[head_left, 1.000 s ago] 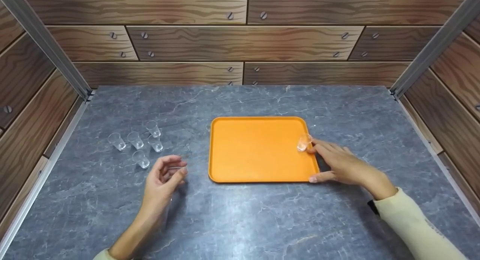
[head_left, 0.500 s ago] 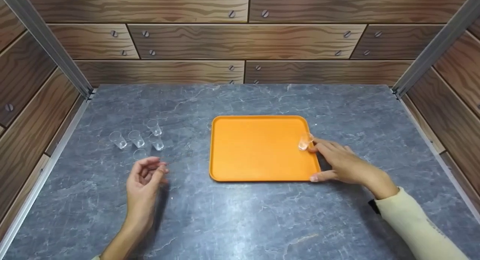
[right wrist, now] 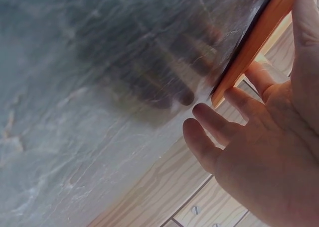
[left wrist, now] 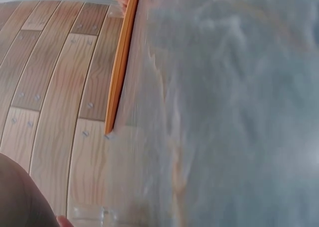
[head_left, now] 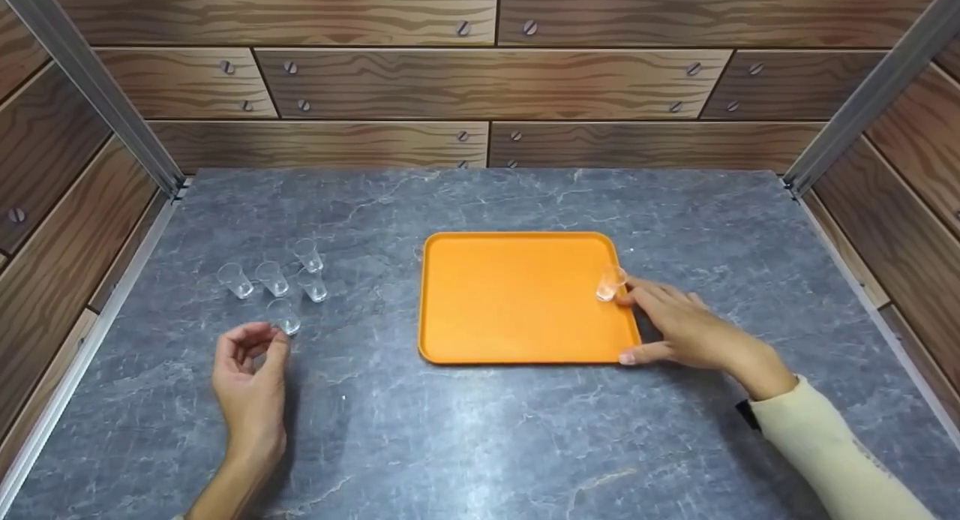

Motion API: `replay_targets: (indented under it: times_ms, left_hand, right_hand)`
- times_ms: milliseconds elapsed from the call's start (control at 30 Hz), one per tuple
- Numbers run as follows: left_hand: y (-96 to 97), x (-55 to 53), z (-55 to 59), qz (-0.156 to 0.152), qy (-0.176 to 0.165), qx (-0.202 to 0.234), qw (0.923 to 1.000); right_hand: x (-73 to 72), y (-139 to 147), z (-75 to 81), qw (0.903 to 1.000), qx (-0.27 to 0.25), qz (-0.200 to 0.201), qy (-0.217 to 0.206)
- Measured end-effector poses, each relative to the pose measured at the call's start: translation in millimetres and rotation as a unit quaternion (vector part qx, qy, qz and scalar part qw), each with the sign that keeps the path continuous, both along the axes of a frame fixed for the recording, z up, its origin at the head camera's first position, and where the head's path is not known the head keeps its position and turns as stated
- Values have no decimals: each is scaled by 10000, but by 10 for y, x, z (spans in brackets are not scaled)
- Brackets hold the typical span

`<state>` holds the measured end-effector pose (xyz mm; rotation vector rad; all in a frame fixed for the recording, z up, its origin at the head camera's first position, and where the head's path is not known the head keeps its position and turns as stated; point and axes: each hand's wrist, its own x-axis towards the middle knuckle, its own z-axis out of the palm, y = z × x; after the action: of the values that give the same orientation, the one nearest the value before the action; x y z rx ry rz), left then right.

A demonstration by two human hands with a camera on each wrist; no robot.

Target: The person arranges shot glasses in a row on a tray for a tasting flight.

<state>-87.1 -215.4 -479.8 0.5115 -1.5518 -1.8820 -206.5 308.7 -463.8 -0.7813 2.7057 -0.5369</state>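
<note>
My left hand (head_left: 251,370) is beside the nearest small clear plastic cup (head_left: 285,317), its fingers loosely bent and the fingertips overlapping the cup's lower left side. Whether they touch it I cannot tell. Several more such cups (head_left: 272,278) stand upright just behind. Against the right edge of an orange tray (head_left: 517,299) rests my right hand (head_left: 686,329), thumb at the near corner and fingers along the rim. One clear cup (head_left: 609,284) stands on the tray right by those fingertips. The right wrist view shows the spread fingers of the right hand (right wrist: 264,142) at the tray's rim (right wrist: 239,67).
A grey marbled tabletop (head_left: 480,430) lies under everything. Wood-patterned panels (head_left: 480,85) close off the back and both sides, with metal posts (head_left: 862,92) at the corners. A faint clear shape (head_left: 418,254) shows by the tray's far left corner.
My left hand has moved left across the table, from beside the tray to the nearest cup of the group. The right hand, the tray and the cup on it have stayed put.
</note>
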Motion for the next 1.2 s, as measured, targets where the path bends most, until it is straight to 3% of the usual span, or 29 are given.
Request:
replay_targets:
  times_ms: [233, 467, 833, 1000, 1200]
  left_hand:
    - [-127, -80, -37, 144, -192, -111, 9997]
    - [-227, -193, -64, -238, -251, -95, 9994]
    - [-348, -293, -94, -685, -682, -121, 9952]
    - [-360, -330, -139, -792, -873, -185, 9929]
    - [-388, -361, -198, -741, -899, 154, 9931]
  right_hand:
    - [-19, -18, -3, 10000, 0, 10, 20]
    - [-14, -12, 2, 10000, -72, 23, 2]
    - [-11, -13, -11, 9999, -111, -7, 7]
    - [16, 14, -9, 9999, -96, -44, -62]
    - [18, 20, -2, 9999, -108, -8, -20]
